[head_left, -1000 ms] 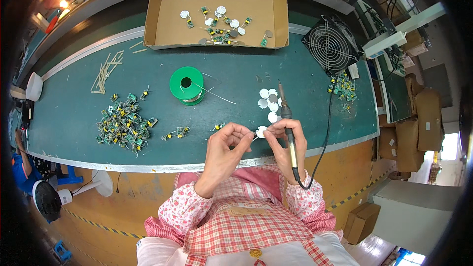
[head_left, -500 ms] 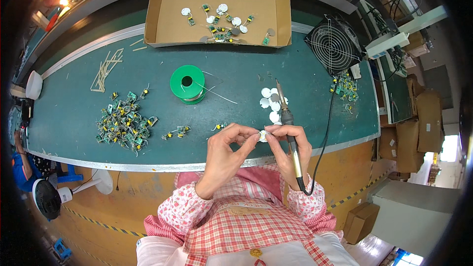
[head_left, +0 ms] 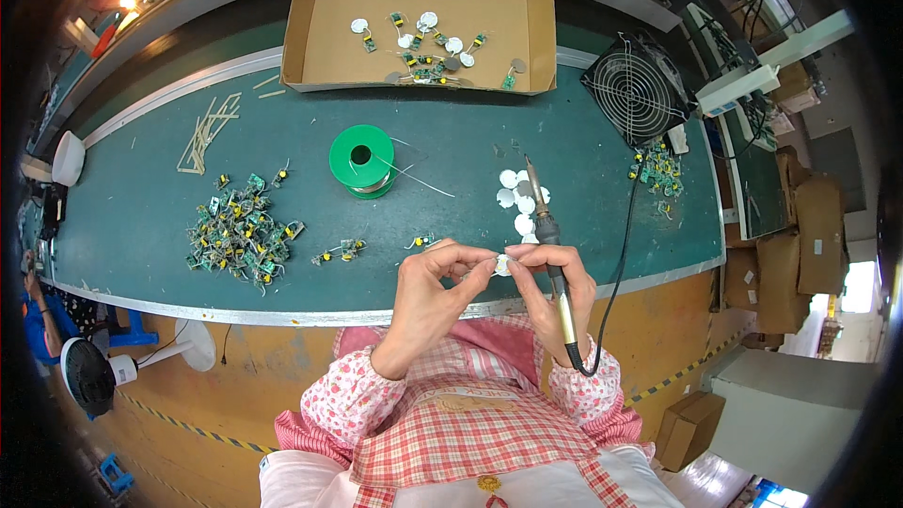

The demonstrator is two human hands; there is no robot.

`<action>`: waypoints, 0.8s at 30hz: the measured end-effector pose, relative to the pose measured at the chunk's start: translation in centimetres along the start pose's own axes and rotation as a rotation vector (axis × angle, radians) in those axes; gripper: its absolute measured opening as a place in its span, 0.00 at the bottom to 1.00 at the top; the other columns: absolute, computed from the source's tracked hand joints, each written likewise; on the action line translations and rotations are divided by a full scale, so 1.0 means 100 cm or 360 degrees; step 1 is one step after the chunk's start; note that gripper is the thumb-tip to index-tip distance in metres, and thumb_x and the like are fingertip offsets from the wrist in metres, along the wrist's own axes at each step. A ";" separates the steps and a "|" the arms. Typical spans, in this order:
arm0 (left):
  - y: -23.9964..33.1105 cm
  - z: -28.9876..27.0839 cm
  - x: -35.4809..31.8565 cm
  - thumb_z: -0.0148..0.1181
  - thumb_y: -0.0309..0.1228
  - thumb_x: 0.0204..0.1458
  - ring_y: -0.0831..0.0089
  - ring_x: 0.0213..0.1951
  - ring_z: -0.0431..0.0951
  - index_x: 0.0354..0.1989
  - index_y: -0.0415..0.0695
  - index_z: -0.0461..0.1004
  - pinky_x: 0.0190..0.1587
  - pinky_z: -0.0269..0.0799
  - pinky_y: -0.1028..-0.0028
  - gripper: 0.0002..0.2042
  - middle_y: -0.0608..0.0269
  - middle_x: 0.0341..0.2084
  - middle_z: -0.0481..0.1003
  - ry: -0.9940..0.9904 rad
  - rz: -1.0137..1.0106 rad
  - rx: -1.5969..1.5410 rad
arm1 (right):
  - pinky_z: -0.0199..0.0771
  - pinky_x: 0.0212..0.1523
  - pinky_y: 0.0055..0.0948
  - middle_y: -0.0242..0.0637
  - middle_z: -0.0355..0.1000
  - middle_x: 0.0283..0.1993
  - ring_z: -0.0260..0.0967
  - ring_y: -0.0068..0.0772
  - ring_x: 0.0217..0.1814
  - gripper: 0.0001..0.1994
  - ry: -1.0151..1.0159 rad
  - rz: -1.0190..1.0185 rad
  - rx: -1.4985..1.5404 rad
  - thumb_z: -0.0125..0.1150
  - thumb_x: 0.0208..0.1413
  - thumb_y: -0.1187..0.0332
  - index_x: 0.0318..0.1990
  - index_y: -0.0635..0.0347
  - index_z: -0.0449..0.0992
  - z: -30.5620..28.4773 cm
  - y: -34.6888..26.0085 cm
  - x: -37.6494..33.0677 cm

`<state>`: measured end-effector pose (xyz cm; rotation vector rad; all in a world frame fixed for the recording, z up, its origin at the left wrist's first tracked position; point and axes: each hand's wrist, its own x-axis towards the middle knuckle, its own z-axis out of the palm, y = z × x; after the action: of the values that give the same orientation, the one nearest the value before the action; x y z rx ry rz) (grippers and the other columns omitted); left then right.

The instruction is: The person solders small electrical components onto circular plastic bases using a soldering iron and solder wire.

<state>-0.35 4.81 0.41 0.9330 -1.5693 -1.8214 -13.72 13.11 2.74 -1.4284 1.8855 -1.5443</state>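
Observation:
Over the front edge of the bench, my left hand (head_left: 428, 290) and my right hand (head_left: 581, 284) pinch a small white disc (head_left: 502, 266) between thumbs and fingertips. My right hand also grips a soldering iron (head_left: 546, 224), its tip pointing away from me and its cord trailing from the handle. Beyond that hand lie several loose white and grey discs (head_left: 524, 224). Near the left fingers is a small circuit board (head_left: 420, 241), with a couple more boards (head_left: 350, 249) farther left. A green spool of solder wire (head_left: 342, 169) stands behind them, its loose end reaching right.
A large heap of circuit boards (head_left: 246, 237) covers the bench's left side. At the back stands an open cardboard box (head_left: 329, 56) with boards joined to discs. A black fan (head_left: 635, 89) sits back right, beside more boards (head_left: 661, 172). Thin strips (head_left: 202, 136) lie back left.
Both hands keep their pinch on the white disc, almost unmoved. The bench and its things sit slightly shifted in the picture, the left side most.

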 end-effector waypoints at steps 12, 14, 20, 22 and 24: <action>0.008 -0.006 0.009 0.61 0.24 0.51 0.85 0.25 0.70 0.36 0.36 0.78 0.29 0.65 0.85 0.06 0.69 0.24 0.75 0.0068 -0.0365 -0.0509 | 0.72 0.32 0.25 0.43 0.75 0.36 0.73 0.33 0.30 0.12 0.0104 -0.0298 -0.0320 0.61 0.47 0.82 0.41 0.63 0.74 0.007 0.002 0.011; 0.007 -0.010 0.015 0.61 0.25 0.51 0.85 0.24 0.69 0.35 0.36 0.78 0.28 0.64 0.85 0.06 0.69 0.23 0.75 0.0175 -0.0302 -0.0517 | 0.71 0.30 0.26 0.43 0.75 0.35 0.72 0.34 0.28 0.13 0.0062 -0.0394 -0.0489 0.62 0.46 0.82 0.41 0.63 0.74 0.001 -0.008 0.015; 0.008 -0.021 0.029 0.61 0.27 0.51 0.84 0.24 0.68 0.34 0.36 0.78 0.28 0.63 0.83 0.07 0.67 0.24 0.75 0.0256 -0.0271 -0.0648 | 0.66 0.21 0.25 0.35 0.72 0.19 0.68 0.27 0.19 0.07 0.0076 -0.0430 -0.0338 0.58 0.49 0.79 0.37 0.65 0.76 -0.009 -0.030 0.016; 0.008 -0.022 0.032 0.62 0.27 0.50 0.84 0.25 0.68 0.34 0.36 0.78 0.28 0.63 0.83 0.07 0.67 0.25 0.75 0.0264 -0.0280 -0.0672 | 0.67 0.20 0.23 0.35 0.72 0.18 0.69 0.26 0.18 0.06 0.0067 -0.0380 -0.0236 0.56 0.50 0.77 0.37 0.65 0.75 -0.008 -0.030 0.013; 0.008 -0.023 0.034 0.62 0.27 0.50 0.84 0.25 0.69 0.33 0.36 0.78 0.28 0.63 0.83 0.07 0.67 0.25 0.75 0.0272 -0.0290 -0.0695 | 0.67 0.18 0.21 0.36 0.73 0.18 0.70 0.24 0.16 0.06 0.0032 -0.0361 -0.0135 0.55 0.51 0.75 0.36 0.67 0.75 -0.005 -0.030 0.014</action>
<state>-0.57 0.65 0.52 1.0103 -0.9529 -2.0354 -13.29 12.46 5.97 -1.7216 1.8743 -1.5993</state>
